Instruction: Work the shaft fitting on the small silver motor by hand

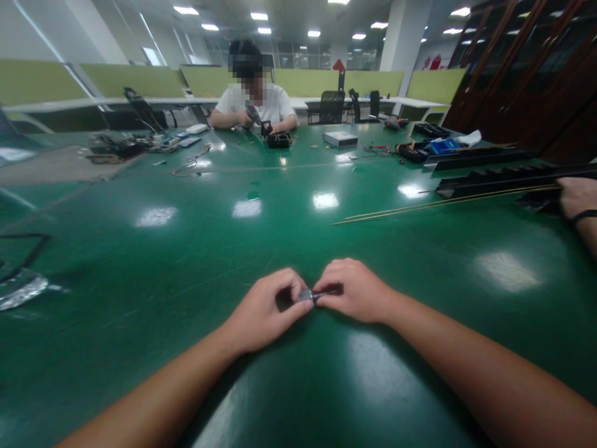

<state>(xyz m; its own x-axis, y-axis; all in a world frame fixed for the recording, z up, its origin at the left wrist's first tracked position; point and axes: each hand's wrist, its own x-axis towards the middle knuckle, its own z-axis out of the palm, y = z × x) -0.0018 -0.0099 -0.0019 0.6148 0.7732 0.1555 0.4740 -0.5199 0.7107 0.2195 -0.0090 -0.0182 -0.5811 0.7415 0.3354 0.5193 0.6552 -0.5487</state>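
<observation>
Both of my hands meet low over the green tabletop (261, 249), close to the middle of the view. Between them is a small silvery metal part (306, 295) with a thin shaft pointing right; its exact kind I cannot make out. My left hand (268, 308) pinches the thicker, shiny end between thumb and forefinger. My right hand (352, 289) is closed on the thin dark shaft, thumb below and fingers above. The curled fingers hide part of it.
Across the table a person in a white shirt (280, 99) holds a power drill (253, 114) over a black part (278, 140). Thin brass-coloured rods (420, 205) lie at right by black rails (494, 180) and another person's hand (578, 198). A silver box (340, 139) stands farther back.
</observation>
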